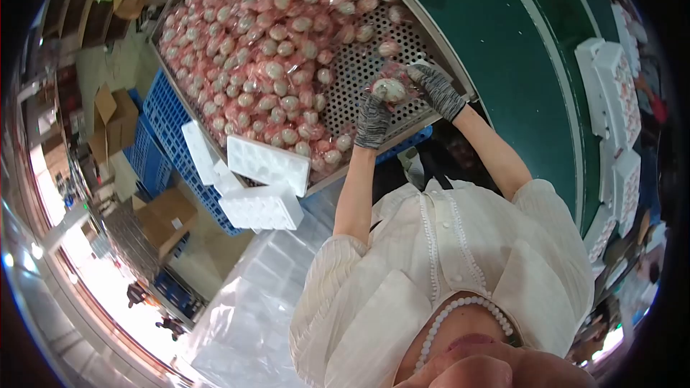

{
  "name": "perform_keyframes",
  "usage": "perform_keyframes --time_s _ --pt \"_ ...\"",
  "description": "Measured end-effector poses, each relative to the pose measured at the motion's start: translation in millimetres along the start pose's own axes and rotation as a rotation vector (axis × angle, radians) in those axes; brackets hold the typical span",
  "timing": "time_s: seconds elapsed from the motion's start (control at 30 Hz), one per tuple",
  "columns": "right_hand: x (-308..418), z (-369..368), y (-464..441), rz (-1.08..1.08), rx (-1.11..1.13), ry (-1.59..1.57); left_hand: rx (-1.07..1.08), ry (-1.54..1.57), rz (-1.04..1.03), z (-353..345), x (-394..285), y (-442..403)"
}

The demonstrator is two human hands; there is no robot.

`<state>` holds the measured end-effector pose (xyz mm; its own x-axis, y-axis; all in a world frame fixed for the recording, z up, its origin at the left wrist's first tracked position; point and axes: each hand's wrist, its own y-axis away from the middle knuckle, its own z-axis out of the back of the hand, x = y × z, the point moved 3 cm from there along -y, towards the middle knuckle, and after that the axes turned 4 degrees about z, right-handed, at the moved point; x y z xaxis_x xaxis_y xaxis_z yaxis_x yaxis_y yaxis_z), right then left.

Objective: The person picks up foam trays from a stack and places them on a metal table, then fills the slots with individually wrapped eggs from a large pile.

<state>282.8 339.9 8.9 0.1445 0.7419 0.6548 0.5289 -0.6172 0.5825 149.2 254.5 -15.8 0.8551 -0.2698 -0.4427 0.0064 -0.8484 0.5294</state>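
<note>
Tray: heaped round packets | left hand, right hand: together holding one wrapped ball

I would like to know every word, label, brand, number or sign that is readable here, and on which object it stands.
No text can be read in this view.
Pale label on the cardboard box: too small to read.
Held wrapped piece: no legible print.

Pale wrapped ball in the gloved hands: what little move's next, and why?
Perhaps lift the pale, round, plastic-wrapped ball toward the white foam tray with round hollows: the grey-gloved left hand and grey-gloved right hand are both on it, and the hollows look unfilled.
</note>
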Motion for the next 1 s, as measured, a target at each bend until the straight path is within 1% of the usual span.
perform_keyframes --time_s 0.03,0.07,0.1,0.13,0.17,0.2,0.23,0.27,0.3,0.33,0.37,0.4,0.43,0.5,0.53,0.57,0.63,0.67,0.7,0.77,0.8,0.83,0.87,0.9,0.93,0.97,1.0 --pt "-3.7 -9.2 -3.6 -0.008 0.021 0.019 -0.008 0.013 -0.025 3.4 -9.0 9.3" --pt "-5.2 -20.9 -6.0 0.109 0.109 0.15 -0.059 -0.452 -0.126 6.2 -17.6 22.4" --pt "-5.4 -37.4 -3.4 0.226 0.195 0.274 -0.074 -0.602 -0.215 5.5 -21.1 32.9" --pt "-0.5 -51.2 -0.4 0.223 0.174 0.439 -0.104 -0.758 -0.307 4.6 -24.7 43.6" --pt "-5.8 -61.5 -1.2 0.216 0.191 0.449 -0.148 -0.907 -0.398 3.7 -28.1 54.5" --pt "-10.6 -70.7 -2.9 0.181 0.177 0.339 -0.176 -1.028 -0.613 6.9 -35.0 61.9" --pt "-15.5 -80.0 -3.8 0.143 0.161 0.229 -0.154 -0.675 -0.433 18.4 -34.0 66.5" --pt "-23.1 -85.3 -3.9 -0.022 0.084 0.298 -0.182 -0.297 -0.289 30.4 -32.1 72.1" --pt "-21.1 -102.0 0.0 -0.03 0.098 0.315 -0.193 -0.281 -0.304 38.1 -28.9 76.9" --pt "-21.5 -119.1 5.6 -0.166 -0.03 0.117 -0.249 -0.429 -0.453 49.9 -26.1 81.0" --pt "-26.6 -131.1 10.2 -0.301 -0.161 -0.083 -0.28 -0.534 -0.511 64.7 -23.9 87.0" --pt "-53.0 -107.6 -24.7 -0.238 -0.173 0.116 -0.319 -0.641 -0.569 79.1 -21.9 93.1" --pt "-52.6 -106.4 -36.8 -0.246 -0.16 0.131 -0.365 -0.744 -0.625 93.1 -20.0 99.4" --pt "-48.3 -123.3 -47.9 -0.05 -0.026 -0.062 -0.235 0.05 -0.421 84.4 -32.0 126.4" --pt "-41.4 -131.2 -43.6 -0.085 -0.076 0.223 -0.338 -0.132 -0.525 89.3 -38.8 137.0" --pt "-51.8 -139.4 -46.3 -0.098 -0.062 0.234 -0.355 -0.122 -0.535 97.5 -40.6 146.0" --pt "-64.8 -169.7 -52.6 0.104 0.076 0.619 -0.368 -0.054 -0.471 105.0 -52.1 165.8" --pt "-71.9 -187.5 -46.0 0.189 0.253 0.909 -0.282 0.072 -0.565 94.8 -57.6 175.1" --pt "-97.6 -196.1 -50.4 0.183 0.269 0.913 -0.296 0.077 -0.574 104.3 -54.5 180.8" --pt "-153.3 -216.6 -53.9 0.793 0.495 1.38 -0.36 0.093 -0.587 128.1 -46.4 188.5" --pt "-158.9 -236.7 -49.9 0.79 0.502 1.381 -0.379 0.121 -0.589 129.2 -49.2 194.7" --pt "-165.2 -261.9 -41.9 0.596 0.563 1.484 -0.383 0.124 -0.589 131.5 -52.5 202.8" --pt "-172.5 -275.4 -35.8 0.398 0.621 1.579 -0.392 0.15 -0.546 134.2 -54.6 210.5" --pt "-184.0 -278.6 -34.2 0.398 0.63 1.582 -0.403 0.176 -0.505 138.2 -56.0 217.9" --pt "-194.9 -285.0 -31.7 0.578 0.562 1.564 -0.411 0.182 -0.513 144.3 -57.6 225.8" --pt "-205.0 -291.1 -28.9 0.757 0.497 1.534 -0.546 -0.073 -0.581 152.6 -61.1 237.0" --pt "-199.5 -303.0 -22.4 0.674 0.569 1.464 -0.682 -0.331 -0.638 160.0 -62.1 248.0"
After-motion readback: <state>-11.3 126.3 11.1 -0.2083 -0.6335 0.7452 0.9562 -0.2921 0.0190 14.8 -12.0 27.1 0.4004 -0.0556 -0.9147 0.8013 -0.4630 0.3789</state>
